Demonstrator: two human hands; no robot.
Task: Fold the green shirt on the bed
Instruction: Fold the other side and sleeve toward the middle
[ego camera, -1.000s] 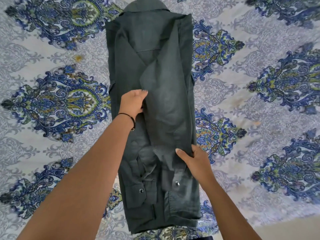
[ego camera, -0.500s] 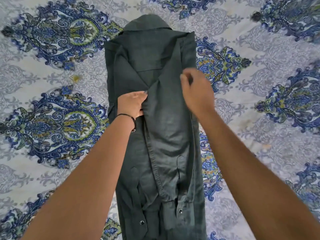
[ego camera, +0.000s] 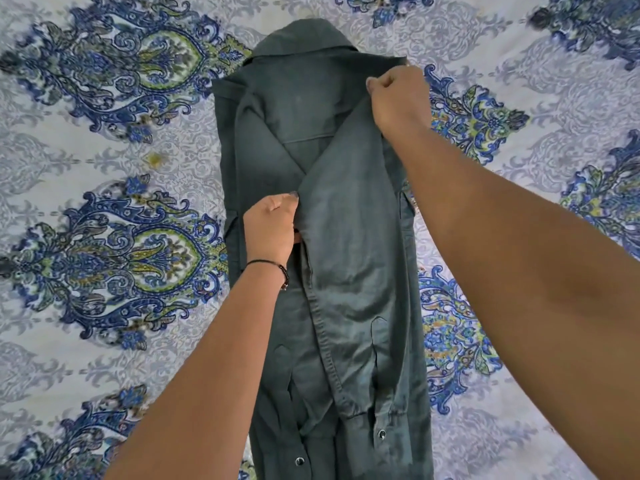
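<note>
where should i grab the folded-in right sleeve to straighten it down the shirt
Take the sleeve by its cuff at the near end, coming from below. The right hand pins the shoulder corner and the left hand holds its inner edge on the green shirt, so only the cuff end lies free.

No readable text, label, brand, number or sign appears anywhere in view.

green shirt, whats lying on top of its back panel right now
Two sleeves folded inward over the green shirt: the right sleeve crosses over the left sleeve. The panel beneath them is hidden.
</note>
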